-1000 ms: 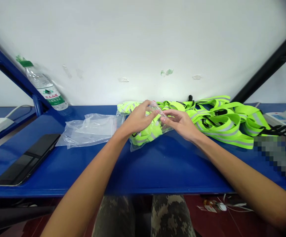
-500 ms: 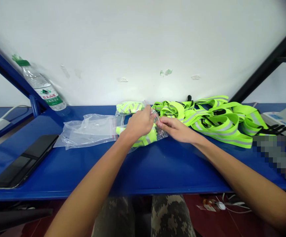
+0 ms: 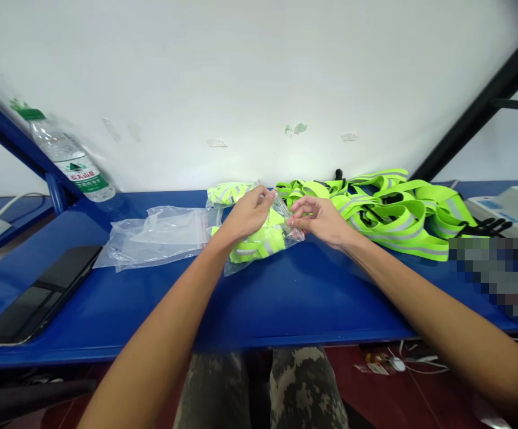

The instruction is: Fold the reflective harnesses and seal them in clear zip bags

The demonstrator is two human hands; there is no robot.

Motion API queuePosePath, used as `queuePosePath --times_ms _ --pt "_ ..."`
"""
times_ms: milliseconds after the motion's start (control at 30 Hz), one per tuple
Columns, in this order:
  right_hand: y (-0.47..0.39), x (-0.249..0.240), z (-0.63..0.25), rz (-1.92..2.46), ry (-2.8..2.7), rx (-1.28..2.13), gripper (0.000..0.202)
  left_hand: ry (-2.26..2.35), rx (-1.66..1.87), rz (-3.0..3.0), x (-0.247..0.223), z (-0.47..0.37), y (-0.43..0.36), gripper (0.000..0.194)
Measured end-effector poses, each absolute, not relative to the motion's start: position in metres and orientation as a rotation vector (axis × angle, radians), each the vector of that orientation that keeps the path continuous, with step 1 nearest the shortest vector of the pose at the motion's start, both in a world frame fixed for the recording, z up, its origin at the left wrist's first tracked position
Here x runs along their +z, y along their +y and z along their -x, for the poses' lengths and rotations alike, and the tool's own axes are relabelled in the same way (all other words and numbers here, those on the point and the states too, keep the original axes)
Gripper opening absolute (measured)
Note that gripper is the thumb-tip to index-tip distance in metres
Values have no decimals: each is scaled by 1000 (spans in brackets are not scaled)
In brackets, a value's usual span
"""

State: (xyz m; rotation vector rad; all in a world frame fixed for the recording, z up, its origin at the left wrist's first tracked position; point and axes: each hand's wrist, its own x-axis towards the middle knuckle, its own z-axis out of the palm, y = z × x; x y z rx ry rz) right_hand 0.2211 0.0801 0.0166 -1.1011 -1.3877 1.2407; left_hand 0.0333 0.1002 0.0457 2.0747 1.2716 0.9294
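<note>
A clear zip bag (image 3: 234, 266) lies on the blue table, with a folded neon-yellow reflective strap (image 3: 263, 243) inside. My left hand (image 3: 250, 211) pinches the bag's upper edge near its far corner. At the near corner of the same open-end edge, my right hand (image 3: 316, 220) grips the plastic between thumb and fingers. Behind my left hand rests another bagged reflective strap (image 3: 229, 193). Loose reflective straps (image 3: 397, 223) with black buckles are heaped to the right of my right hand. Flat clear zip bags (image 3: 160, 235) lie to the left.
A black phone (image 3: 39, 298) lies at the table's left. A water bottle (image 3: 77, 161) leans at the back left by the blue frame (image 3: 55, 193). White devices (image 3: 504, 208) stand at the far right. The white wall (image 3: 259, 77) closes off the back.
My right hand has lifted its fingers slightly and turned along the bag's edge. My left hand has shifted a little, uncovering more of the bagged strap. The whole view has moved slightly.
</note>
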Motion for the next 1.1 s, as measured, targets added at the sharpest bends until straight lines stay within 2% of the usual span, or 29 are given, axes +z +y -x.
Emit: queuePosePath --times_ms 133,333,533,733,933,1100 --pt "80 20 -227 1122 -1337 1357 55 1229 947 -1968 44 -32 100 24" --pt "79 27 -237 1172 -1440 1469 35 1302 1056 -2021 50 -30 99 23" --pt "77 24 -231 1095 -1472 1333 37 1361 1100 -2055 54 -29 99 24" --pt "74 19 -232 1143 -1491 1448 37 1320 1120 -1983 44 -31 104 30" --pt "72 19 -237 1150 -1529 1447 37 1256 1030 -1932 44 -29 102 23" --pt "79 15 -242 1199 -1456 1472 36 1448 1023 -2122 41 -32 106 18"
